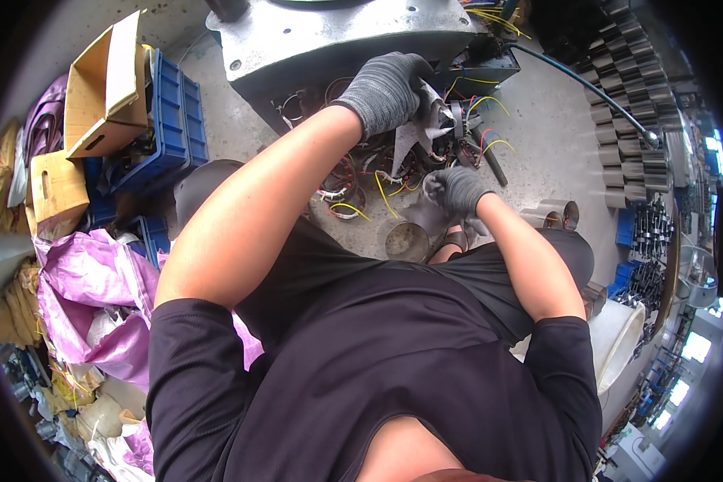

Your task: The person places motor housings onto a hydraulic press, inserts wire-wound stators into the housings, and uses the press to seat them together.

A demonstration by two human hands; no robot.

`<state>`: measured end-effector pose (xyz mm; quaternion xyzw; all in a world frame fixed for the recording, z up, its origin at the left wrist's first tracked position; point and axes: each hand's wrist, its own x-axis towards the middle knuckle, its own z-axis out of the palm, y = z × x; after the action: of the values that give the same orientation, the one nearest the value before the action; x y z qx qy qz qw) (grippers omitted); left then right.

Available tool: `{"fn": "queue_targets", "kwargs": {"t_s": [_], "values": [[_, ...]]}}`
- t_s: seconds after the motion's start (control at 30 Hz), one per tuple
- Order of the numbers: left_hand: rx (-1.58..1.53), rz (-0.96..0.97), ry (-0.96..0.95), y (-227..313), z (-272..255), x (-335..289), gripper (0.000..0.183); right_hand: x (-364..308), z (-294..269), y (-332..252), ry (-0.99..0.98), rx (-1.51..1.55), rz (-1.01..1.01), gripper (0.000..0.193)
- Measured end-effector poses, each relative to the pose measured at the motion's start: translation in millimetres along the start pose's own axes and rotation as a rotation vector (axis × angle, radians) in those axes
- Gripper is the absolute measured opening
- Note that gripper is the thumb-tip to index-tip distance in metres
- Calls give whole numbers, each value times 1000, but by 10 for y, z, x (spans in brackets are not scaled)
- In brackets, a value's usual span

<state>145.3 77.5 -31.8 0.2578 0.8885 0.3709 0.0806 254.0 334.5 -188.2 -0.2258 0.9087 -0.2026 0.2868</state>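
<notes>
My left hand (384, 92), in a grey knitted glove, reaches forward to the edge of a metal machine with a silver top plate (337, 38). Its fingers are curled round a light grey crumpled sheet (414, 143), cloth or plastic, which hangs down from it. My right hand (459, 193), gloved alike, is closer to me with its fingers closed; what they hold, if anything, I cannot make out. Between and beyond the hands lie several ring-shaped wire coils (341, 178) with yellow, red and white leads. An open metal cylinder (407, 241) stands on the floor below my right hand.
Blue crates (163, 112) and an open cardboard box (96, 92) stand at the left, with a pink-purple sack (96, 297) nearer. Stacked metal cylinders (631, 104) line the right. A dark hose (574, 87) runs toward them. A white bucket (621, 341) stands beside my right arm.
</notes>
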Motion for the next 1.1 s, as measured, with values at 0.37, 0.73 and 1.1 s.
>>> {"fn": "queue_targets", "kwargs": {"t_s": [0.37, 0.73, 1.1], "values": [[-230, -151, 33, 34, 55, -47, 41, -279, -945, -361, 188, 123, 260, 58], [-396, -22, -166, 193, 257, -105, 98, -490, -1473, -754, 893, 1362, -339, 43], [-537, 266, 385, 32, 440, 42, 86, -139, -1454, -1176, 444, 1519, -164, 51]]}}
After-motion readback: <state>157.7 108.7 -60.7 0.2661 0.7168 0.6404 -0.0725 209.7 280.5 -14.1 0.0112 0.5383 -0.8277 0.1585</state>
